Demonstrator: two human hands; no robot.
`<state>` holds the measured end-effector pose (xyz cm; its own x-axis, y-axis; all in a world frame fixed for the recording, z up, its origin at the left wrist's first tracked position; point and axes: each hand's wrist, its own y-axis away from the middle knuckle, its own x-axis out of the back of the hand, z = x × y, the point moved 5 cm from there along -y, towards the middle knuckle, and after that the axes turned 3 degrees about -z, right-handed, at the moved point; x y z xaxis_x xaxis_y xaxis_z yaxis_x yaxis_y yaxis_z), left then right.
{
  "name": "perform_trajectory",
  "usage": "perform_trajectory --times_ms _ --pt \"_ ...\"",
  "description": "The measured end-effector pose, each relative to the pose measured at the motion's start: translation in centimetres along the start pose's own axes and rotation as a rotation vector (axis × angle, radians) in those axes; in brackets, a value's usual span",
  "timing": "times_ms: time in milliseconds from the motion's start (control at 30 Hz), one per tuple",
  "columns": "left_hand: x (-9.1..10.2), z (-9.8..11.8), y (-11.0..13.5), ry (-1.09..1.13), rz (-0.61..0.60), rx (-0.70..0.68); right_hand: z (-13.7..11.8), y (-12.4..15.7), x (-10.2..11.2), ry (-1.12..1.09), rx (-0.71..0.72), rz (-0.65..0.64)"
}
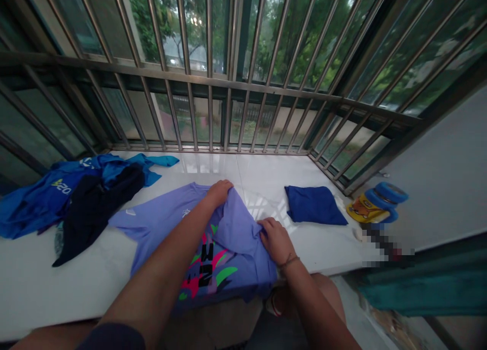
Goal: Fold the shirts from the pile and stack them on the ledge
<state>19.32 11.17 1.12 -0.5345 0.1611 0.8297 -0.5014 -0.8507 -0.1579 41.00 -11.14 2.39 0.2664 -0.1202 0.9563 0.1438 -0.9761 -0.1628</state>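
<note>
A purple T-shirt [160,213] with a bright pink, green and black print lies on the white ledge, its lower part hanging over the front edge. At the top of the shirt, near the collar and shoulder, my left hand [219,191] has its fingers closed on the fabric. My right hand [274,239] pinches the shirt's right side, where the cloth is folded inward over part of the print. The fingertips of both hands are partly hidden by the cloth. The left sleeve is spread out flat.
Blue shirts [45,193] and a dark navy garment [91,208] lie heaped at the left. A folded blue cloth [315,205] sits to the right, beside a yellow and blue jar [371,205]. Metal window bars [209,116] rise behind the white ledge [38,289]. A green curtain [429,284] hangs lower right.
</note>
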Motion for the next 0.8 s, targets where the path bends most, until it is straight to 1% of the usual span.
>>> perform_trajectory --times_ms 33,100,233,333,400,467,533,567,633,667,733,800 --pt "0.0 -0.1 -0.1 -0.025 -0.01 0.0 0.6 -0.3 -0.1 -0.002 -0.003 -0.027" --pt "0.2 -0.2 -0.2 -0.074 -0.028 0.006 1.6 -0.6 -0.1 0.011 -0.046 -0.034" --pt "0.4 -0.1 0.1 -0.158 -0.049 0.029 3.0 0.2 0.0 0.104 -0.203 -0.022" --pt "0.5 0.8 0.3 -0.195 -0.036 0.051 2.9 1.1 0.4 0.158 -0.276 0.013" --pt "0.4 2.1 0.8 -0.208 -0.014 0.054 1.8 1.4 0.8 0.142 -0.24 0.086" --pt "-0.2 3.9 2.0 -0.212 -0.006 0.029 -0.1 1.8 0.9 0.1 -0.136 0.137" --pt "-1.2 5.9 3.9 -0.212 -0.022 -0.047 -2.0 2.7 0.7 0.072 -0.045 0.137" --pt "-1.8 6.7 5.1 -0.215 -0.036 -0.092 -2.8 3.3 0.5 0.073 -0.034 0.122" --pt "-3.1 7.7 7.5 -0.227 -0.071 -0.161 -3.5 4.7 0.1 0.106 -0.09 0.075" --pt "-3.6 7.8 8.6 -0.236 -0.091 -0.174 -3.5 5.5 0.0 0.131 -0.139 0.046" --pt "-4.3 7.3 10.3 -0.254 -0.129 -0.166 -2.9 6.8 -0.1 0.173 -0.232 -0.011" --pt "-4.6 6.6 11.2 -0.264 -0.16 -0.159 -1.8 7.6 0.1 0.2 -0.32 -0.062"
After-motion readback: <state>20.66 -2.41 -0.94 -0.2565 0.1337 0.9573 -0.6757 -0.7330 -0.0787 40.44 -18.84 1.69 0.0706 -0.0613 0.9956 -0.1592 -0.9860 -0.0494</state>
